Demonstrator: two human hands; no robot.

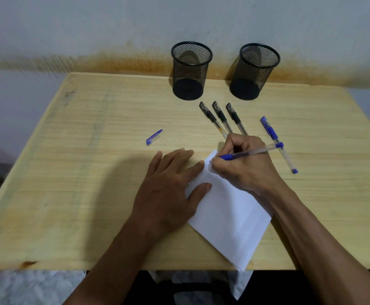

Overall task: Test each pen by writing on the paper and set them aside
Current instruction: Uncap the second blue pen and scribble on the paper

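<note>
**Blue pen on paper, L hand pinning the sheet**

Forearms come in from the bottom edge, both bare, onto a light wood bench point(69, 172). White paper point(230, 216) lies at an angle w/ its near corner hanging just past the bench's front edge. Left hand point(171, 186) lies flat on the sheet's left edge, fingers straight and spread, thumb pressing on the paper; holds nothing. Right hand point(243, 166) has fingers curled round an uncapped blue pen point(250, 151), pinched near the grip, tip down at the paper's far corner, barrel end pointing right and away. Its heel rests on the sheet.

Blue cap point(154, 137) lies alone on the bench, left of and beyond the left hand, well apart from the pen. Capped blue pen point(278, 144) lies just right of the right hand, crossing under the held pen's rear end. Three black pens point(221, 117) lie side by side just beyond the right hand, caps on. Two black mesh cups point(191, 71) stand upright at the far edge by the wall.

Hard to see: pen tip is hidden by fingers; marks on the paper near the hands are too faint to read. Near ends of the black pens are hidden behind the right hand's knuckles.
</note>
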